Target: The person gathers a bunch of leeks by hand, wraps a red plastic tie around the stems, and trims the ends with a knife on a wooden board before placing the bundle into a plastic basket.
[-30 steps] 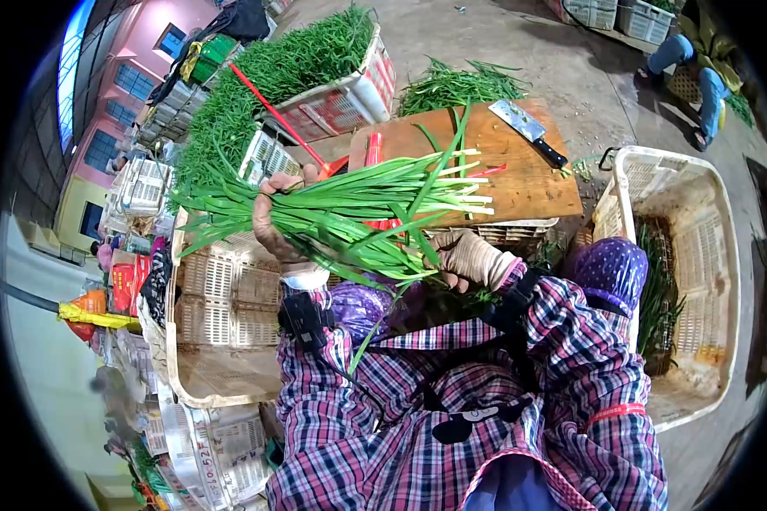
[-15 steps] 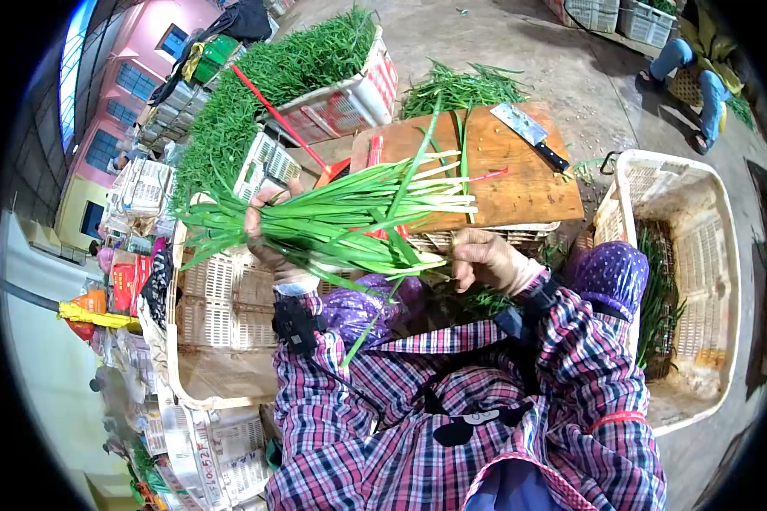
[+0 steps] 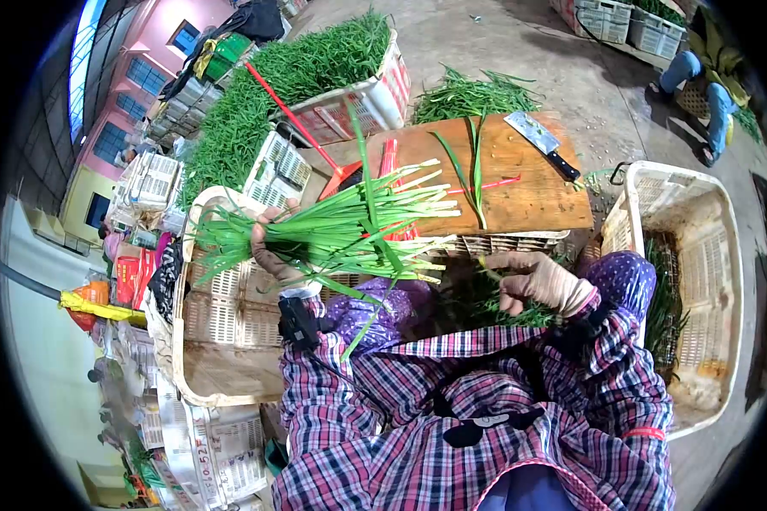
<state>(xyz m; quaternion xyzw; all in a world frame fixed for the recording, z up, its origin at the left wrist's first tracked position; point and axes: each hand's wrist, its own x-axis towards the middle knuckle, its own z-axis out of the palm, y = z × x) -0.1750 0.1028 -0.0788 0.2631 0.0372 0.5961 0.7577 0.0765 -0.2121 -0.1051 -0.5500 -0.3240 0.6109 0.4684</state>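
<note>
My left hand (image 3: 274,247) is closed around a bunch of garlic chives (image 3: 341,223), gripping it nearer the leafy end. The pale cut ends point right, over the near edge of a wooden board (image 3: 528,200), and a few loose leaves dangle below. My right hand (image 3: 541,283), apart from the bunch, pinches a small yellowish scrap of leaf (image 3: 484,263) between thumb and fingers. On the board lie a cleaver (image 3: 541,145) with a black handle, a few long green leaves (image 3: 475,175) and red ties (image 3: 389,166).
A white crate (image 3: 187,341) stands at my left, another (image 3: 724,281) at my right with greens inside. Behind the board are a heap of greens (image 3: 469,95) and a full crate (image 3: 396,81). A red-handled dustpan (image 3: 339,179) leans nearby. Another person (image 3: 699,85) sits at upper right.
My right hand has moved away from the bunch's pale ends, rightward and slightly down, with a yellowish scrap in its fingers. My left hand still grips the bunch.
</note>
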